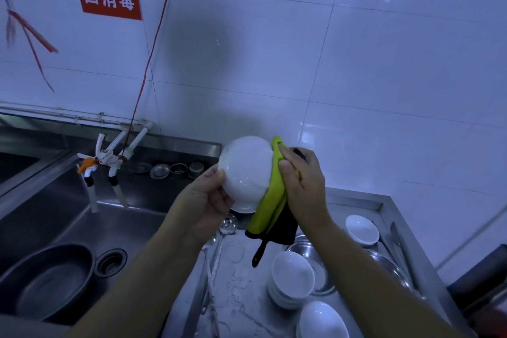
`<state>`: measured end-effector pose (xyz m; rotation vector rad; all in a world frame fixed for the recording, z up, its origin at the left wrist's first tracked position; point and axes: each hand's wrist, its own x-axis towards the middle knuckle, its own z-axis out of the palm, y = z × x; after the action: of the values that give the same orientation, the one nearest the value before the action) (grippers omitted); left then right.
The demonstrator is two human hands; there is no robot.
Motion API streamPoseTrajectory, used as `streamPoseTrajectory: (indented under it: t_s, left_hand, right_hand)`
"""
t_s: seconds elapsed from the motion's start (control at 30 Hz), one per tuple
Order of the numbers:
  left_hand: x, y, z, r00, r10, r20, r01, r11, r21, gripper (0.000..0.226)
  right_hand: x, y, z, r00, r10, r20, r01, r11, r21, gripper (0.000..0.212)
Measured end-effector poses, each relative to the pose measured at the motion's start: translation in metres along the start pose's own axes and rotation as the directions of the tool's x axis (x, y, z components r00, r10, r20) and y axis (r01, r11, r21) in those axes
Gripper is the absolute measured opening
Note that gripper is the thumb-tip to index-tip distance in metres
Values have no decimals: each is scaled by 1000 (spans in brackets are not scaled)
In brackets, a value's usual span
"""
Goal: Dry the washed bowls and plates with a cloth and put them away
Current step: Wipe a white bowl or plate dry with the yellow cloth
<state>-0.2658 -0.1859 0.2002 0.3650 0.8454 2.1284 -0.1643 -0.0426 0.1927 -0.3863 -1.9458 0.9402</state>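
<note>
I hold a white bowl up above the counter, tilted with its underside toward me. My left hand grips it at the lower left rim. My right hand presses a green and black cloth against the bowl's right side, fingers curled over the cloth. A stack of white bowls stands upside down on the wet counter below, with another upturned bowl in front of it and a single white bowl at the right.
A steel sink lies to the left, with a dark metal basin in it and taps above. Steel bowls sit behind the stack. The tiled wall stands close behind the steel counter.
</note>
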Motion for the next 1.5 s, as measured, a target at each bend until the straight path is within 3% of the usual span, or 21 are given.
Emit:
streamPoseTrajectory:
  t_s: [0.07,0.23,0.33,0.43,0.5,0.63,0.7,0.8,0.93,1.1,1.17,1.27,1.4,1.5]
  left_hand:
    - [2,-1,1,998,-15,-59,8,994,-111,20]
    - [0,-18,12,992,-92,-86,78,985,-153,21]
    - [-1,-23,19,989,-107,-98,90,982,-166,21]
    - [0,-28,23,985,-121,-126,100,982,-162,20]
    - [0,-31,24,982,-127,-141,104,981,-163,19]
    - [3,-29,24,976,-163,-144,133,970,-201,20]
    - [5,-29,22,968,-194,-156,147,951,-274,23]
    - [6,-33,17,956,-225,-187,154,931,-331,21]
    - [9,-42,8,928,-286,-238,202,924,-325,21]
    - [20,-54,-2,921,-330,-207,285,933,-221,23]
    - [25,-62,-4,936,-309,-171,298,950,-90,22]
    - [28,-82,-8,961,-264,-78,276,928,250,24]
    - [21,-127,-18,976,-218,13,168,789,592,24]
    - [9,-167,-26,964,-248,96,80,613,786,21]
  right_hand:
    - [-11,6,1,999,26,-23,-25,1000,13,33]
    - [-14,6,4,993,-34,-113,28,998,-55,32]
    - [-22,1,11,969,-208,-134,176,960,-217,33]
    - [-29,1,18,903,-417,-102,352,857,-377,29]
    - [-29,3,24,870,-486,-80,404,798,-447,22]
    - [-32,16,27,780,-626,-11,530,670,-519,28]
    - [-34,27,25,764,-645,-20,542,659,-521,30]
    - [-38,43,22,823,-560,-95,467,762,-449,26]
    - [-43,55,11,959,-233,-159,198,958,-208,31]
    - [-33,64,-7,991,50,-124,-59,996,-70,26]
    - [-29,69,-19,989,122,-83,-130,987,-96,29]
    - [-28,80,-46,982,174,-66,-183,969,-165,27]
    - [-50,95,-96,955,229,-190,-274,926,-261,29]
    - [-79,103,-131,892,319,-319,-412,866,-284,28]
